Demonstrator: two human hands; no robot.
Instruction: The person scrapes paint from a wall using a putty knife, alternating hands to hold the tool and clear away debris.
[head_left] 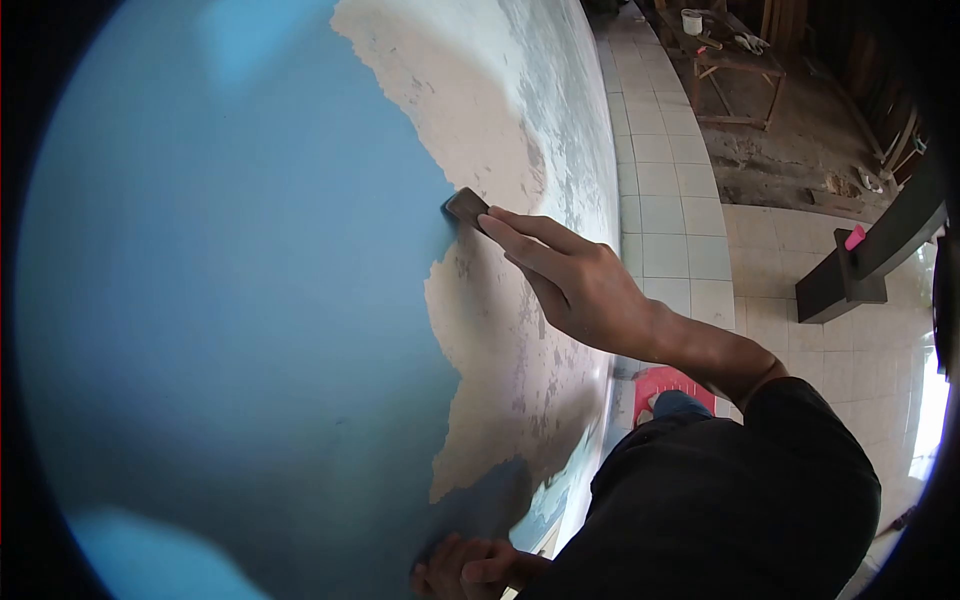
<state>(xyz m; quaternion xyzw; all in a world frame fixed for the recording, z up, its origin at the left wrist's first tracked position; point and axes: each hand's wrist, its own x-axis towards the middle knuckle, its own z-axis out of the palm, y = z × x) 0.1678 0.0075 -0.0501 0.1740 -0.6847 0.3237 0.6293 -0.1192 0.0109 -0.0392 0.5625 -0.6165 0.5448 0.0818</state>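
Dark flat tool (464,208) projects beyond the fingers (530,255) of the right hand (595,290) — we find them pinched on its near end — at the blue paint's (260,260) edge; left hand (468,568) curled, its grip we cannot tell.

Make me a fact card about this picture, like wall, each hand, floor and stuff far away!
Wall: blue paint beside a ragged pale patch
Right hand: holds a dark flat tool where blue meets pale
Left hand: low down, fingers curled; can't tell if it touches the wall
Floor: pale tiles
Far away: wooden table with a white tub
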